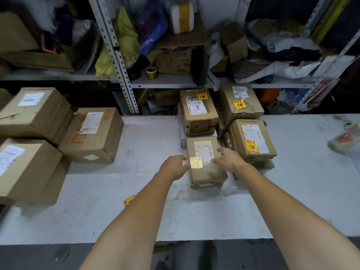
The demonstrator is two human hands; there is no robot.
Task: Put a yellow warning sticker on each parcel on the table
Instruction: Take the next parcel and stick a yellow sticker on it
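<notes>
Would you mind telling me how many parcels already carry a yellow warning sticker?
4, all right of centre: the front parcel, the parcel to its right, the back-left parcel and the back-right parcel. Parcels underneath may hide more.

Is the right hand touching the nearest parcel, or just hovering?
Cannot tell. In the head view the right hand overlaps the top right edge of the nearest parcel, but motion blur and the top-down angle hide any gap.
</notes>
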